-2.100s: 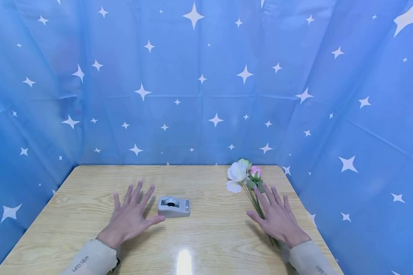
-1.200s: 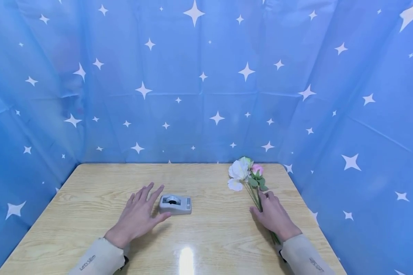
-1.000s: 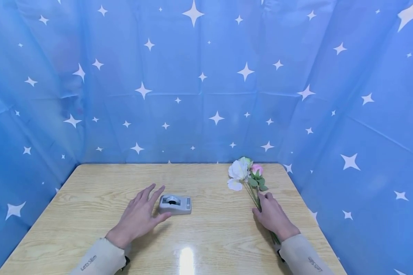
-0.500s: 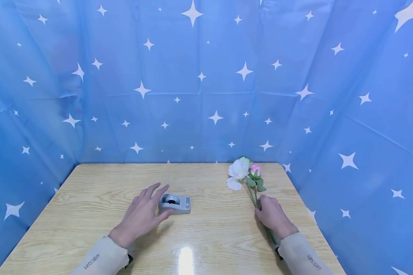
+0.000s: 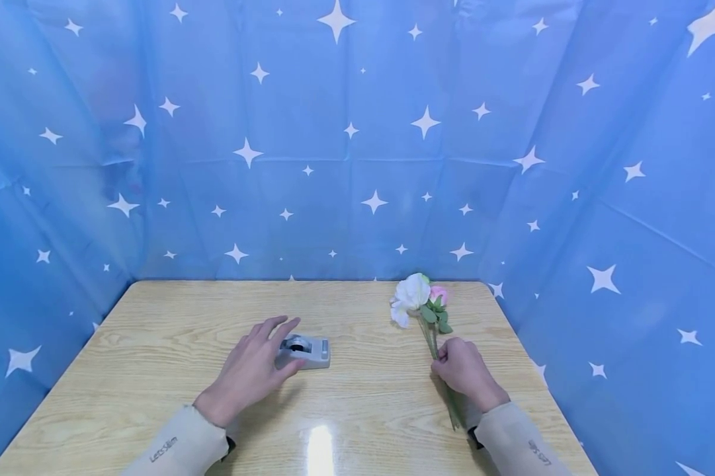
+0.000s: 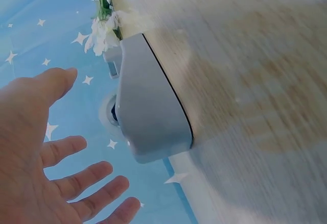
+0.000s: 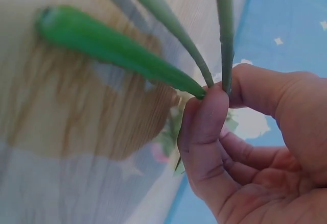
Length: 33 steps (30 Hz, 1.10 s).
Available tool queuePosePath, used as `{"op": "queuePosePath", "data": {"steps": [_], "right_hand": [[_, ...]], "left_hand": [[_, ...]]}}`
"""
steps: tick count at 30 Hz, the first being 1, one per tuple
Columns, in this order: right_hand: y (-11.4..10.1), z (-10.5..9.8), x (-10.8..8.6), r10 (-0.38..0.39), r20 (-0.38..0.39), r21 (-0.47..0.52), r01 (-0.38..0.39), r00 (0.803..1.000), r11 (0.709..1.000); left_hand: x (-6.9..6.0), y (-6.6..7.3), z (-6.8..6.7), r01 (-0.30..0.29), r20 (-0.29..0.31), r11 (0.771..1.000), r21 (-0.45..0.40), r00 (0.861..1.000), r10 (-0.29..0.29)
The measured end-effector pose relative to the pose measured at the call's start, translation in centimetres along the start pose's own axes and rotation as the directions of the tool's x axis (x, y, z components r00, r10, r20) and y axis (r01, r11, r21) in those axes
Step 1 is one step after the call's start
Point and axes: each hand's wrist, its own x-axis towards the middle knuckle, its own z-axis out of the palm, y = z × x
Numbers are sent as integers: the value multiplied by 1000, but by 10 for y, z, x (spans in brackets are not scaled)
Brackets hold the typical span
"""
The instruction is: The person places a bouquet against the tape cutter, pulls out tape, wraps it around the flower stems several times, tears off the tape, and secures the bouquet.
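Observation:
My right hand [image 5: 464, 371] pinches the green stems [image 7: 163, 17] of several artificial flowers between thumb and fingers. White blooms [image 5: 413, 291] and a pink bud [image 5: 438, 295] with green leaves [image 5: 434, 314] point to the far edge of the table; the stem ends come out below the hand. In the right wrist view the stems fan out from the pinch above the wood. My left hand [image 5: 250, 367], fingers spread, hovers at the left end of a grey tape dispenser [image 5: 317, 357]. In the left wrist view a gap shows between those fingers and the dispenser [image 6: 150, 101].
The wood-grain table [image 5: 184, 311] carries the dispenser near its middle and the flowers on its right side. A blue curtain [image 5: 309, 192] with white stars hangs behind it and along both sides. Light glares off the table [image 5: 320, 449] near its front.
My right hand came down from open above the flowers, took hold of the stems and shifted them slightly left. My left hand moved right, closer over the tape dispenser, which stays put.

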Motion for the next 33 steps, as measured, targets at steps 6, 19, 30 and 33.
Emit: {"op": "queuePosePath", "data": {"steps": [6,19,30,33], "right_hand": [[-12,8,-2,-4,-22,26,4,1000,1000],[-51,27,-3,-20,-15,88,22,1000,996],[-86,48,-3,-89,-3,132,88,996,987],[-97,53,-2,-117,-5,146,116,993,982]], "left_hand": [[3,9,-1,-34,-17,999,-25,999,34],[9,26,0,-76,-29,995,-71,997,74],[13,41,2,-107,-14,991,-84,994,106],[14,45,2,-129,-23,989,-68,991,128]]}}
